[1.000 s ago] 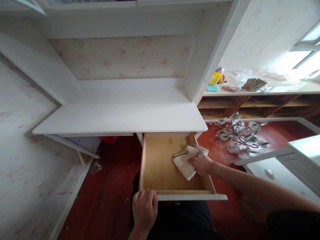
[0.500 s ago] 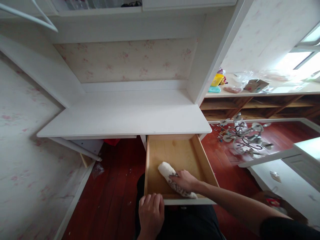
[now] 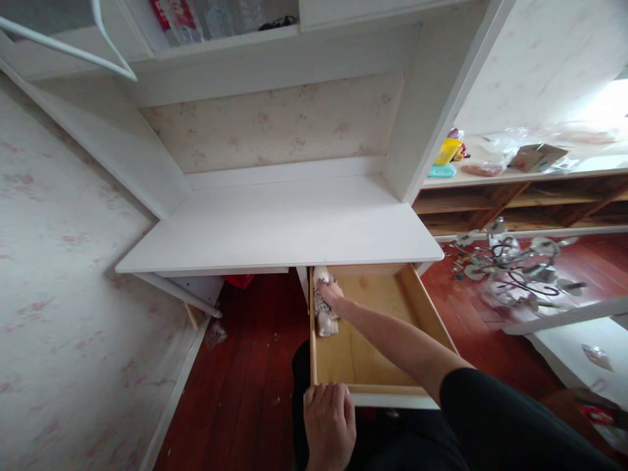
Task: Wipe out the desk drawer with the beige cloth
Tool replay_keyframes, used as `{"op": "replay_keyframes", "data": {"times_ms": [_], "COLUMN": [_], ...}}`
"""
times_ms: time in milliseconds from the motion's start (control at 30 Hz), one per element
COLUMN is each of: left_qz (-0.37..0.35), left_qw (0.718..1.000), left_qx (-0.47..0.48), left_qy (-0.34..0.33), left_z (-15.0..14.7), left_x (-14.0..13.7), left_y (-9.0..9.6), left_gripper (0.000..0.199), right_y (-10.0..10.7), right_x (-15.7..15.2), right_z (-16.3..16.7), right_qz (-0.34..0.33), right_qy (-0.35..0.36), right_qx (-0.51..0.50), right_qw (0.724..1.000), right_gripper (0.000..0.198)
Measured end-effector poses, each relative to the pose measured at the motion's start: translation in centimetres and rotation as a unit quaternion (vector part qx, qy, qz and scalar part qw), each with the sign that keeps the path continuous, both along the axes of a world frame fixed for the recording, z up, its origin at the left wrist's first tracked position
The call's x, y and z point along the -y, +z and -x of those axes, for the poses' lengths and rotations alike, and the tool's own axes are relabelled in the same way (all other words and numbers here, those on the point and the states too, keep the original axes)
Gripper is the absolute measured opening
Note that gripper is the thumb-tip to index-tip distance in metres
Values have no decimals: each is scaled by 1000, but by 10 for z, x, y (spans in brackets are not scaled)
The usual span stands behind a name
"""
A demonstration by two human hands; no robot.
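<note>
The pulled-out wooden drawer [image 3: 367, 353] sits under the right part of the white desk [image 3: 284, 226]. In its back left corner lies a soft, rolled-up cloth [image 3: 326, 323], whitish with a grey-brown pattern, lengthwise along the left wall. My right hand [image 3: 331, 294] reaches in from the right, its fingers closed around the cloth's middle; part of the fingers is hidden. At the drawer's front left corner, my left hand [image 3: 330, 418] is curled over the top edge of the front panel and grips it.
A chandelier [image 3: 520, 261] with several arms lies on the red wooden floor [image 3: 255, 347] at right. Behind it runs a low shelf [image 3: 466, 199] with plastic bags, a yellow container [image 3: 447, 152] and a box [image 3: 537, 157] on top. A white cabinet [image 3: 564, 353] stands at lower right.
My right hand has carried the cloth from the drawer's front middle to its back left corner, turning it parallel to the left wall. My left hand stays on the drawer front. The view has shifted left.
</note>
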State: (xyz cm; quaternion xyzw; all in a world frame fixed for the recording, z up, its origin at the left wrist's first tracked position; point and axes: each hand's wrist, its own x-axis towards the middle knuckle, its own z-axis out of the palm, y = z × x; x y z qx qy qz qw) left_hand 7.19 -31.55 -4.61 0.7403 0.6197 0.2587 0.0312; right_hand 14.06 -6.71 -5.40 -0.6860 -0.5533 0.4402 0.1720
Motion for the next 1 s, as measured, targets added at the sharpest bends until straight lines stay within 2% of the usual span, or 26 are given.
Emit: {"op": "replay_keyframes", "data": {"times_ms": [100,167,300,433,500,533,600,667,733,800,900,1000], "left_qz": [4,2,-2,-7,-18,-26,-43,-52,-53,-46,-27,-8], "left_qw": [1000,1000,1000,1000,1000,999,999,999,998,999,1000,1000], "left_qx": [-2,-3,-2,1,0,0,3,4,1,1,11,24], "left_qy": [0,0,-9,-26,-25,-21,-10,-8,-13,-14,-10,-10], "left_z": [0,0,1,2,1,1,-1,-2,-2,-1,0,0], "left_x": [0,0,0,0,-1,-1,-2,-2,-3,-3,-1,0], "left_y": [1,3,7,7,6,5,4,3,4,5,5,3], "left_gripper": [16,16,16,16,17,17,18,19,19,19,17,16], "right_y": [5,8,16,30,32,31,24,14,6,2,5,12], "right_x": [-37,-45,-28,11,36,48,67,77,73,58,25,0], "right_z": [2,2,-5,-12,-10,-7,1,10,17,22,22,19], "right_qz": [19,18,-5,-42,-95,-149,-258,-314,-326,-329,-331,-323], "right_qy": [12,31,70,91,106,125,201,279,327,341,343,388], "right_qx": [49,73,106,129,133,136,142,160,184,207,240,254], "right_qw": [999,997,992,987,981,971,934,893,868,856,846,825], "right_gripper": [48,46,38,41,46,51,60,64,63,59,55,59]}}
